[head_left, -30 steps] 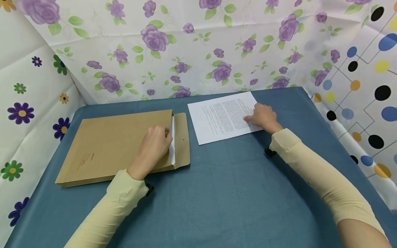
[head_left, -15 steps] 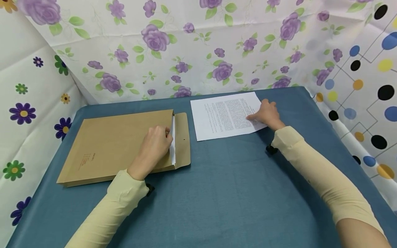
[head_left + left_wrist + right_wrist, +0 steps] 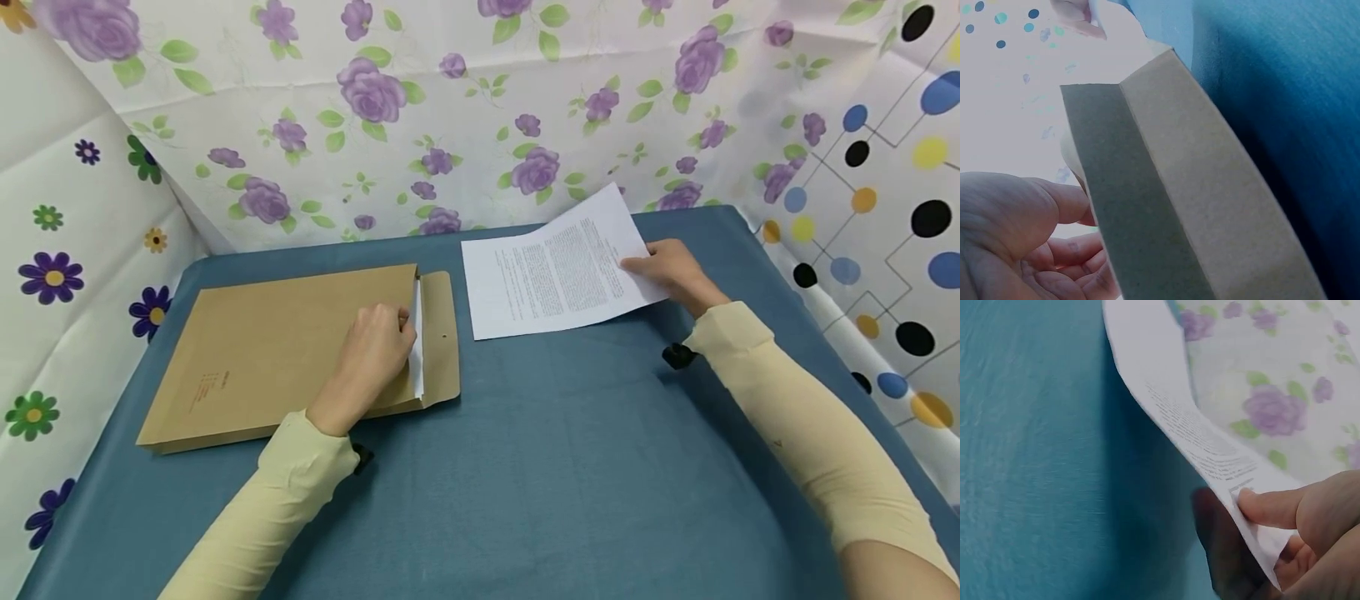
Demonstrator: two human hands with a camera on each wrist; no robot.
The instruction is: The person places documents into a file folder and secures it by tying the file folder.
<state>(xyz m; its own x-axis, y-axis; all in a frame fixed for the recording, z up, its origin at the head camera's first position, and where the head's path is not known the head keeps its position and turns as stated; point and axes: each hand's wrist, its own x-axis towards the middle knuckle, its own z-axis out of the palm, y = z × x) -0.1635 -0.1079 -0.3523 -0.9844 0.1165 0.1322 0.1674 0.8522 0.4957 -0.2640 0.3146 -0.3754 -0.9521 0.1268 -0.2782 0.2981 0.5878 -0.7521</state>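
A brown kraft envelope (image 3: 285, 350) lies flat on the blue table (image 3: 540, 450), flap open to the right, with white paper (image 3: 417, 350) showing at its mouth. My left hand (image 3: 372, 354) rests on the envelope at the opening, fingers curled at the paper's edge; in the left wrist view the flap (image 3: 1166, 187) stands beside those fingers (image 3: 1054, 250). My right hand (image 3: 670, 271) pinches the right edge of a printed sheet (image 3: 558, 271) and holds that side lifted off the table. In the right wrist view the thumb (image 3: 1272, 506) lies on top of the sheet (image 3: 1197, 437).
Floral cloth walls (image 3: 420, 117) close off the back and left of the table. A dotted cloth (image 3: 885, 208) hangs on the right. Bare blue tabletop stretches across the front.
My right hand has gone from pressing on the printed sheet to pinching its right edge and lifting that side up. The left hand and envelope have stayed put.
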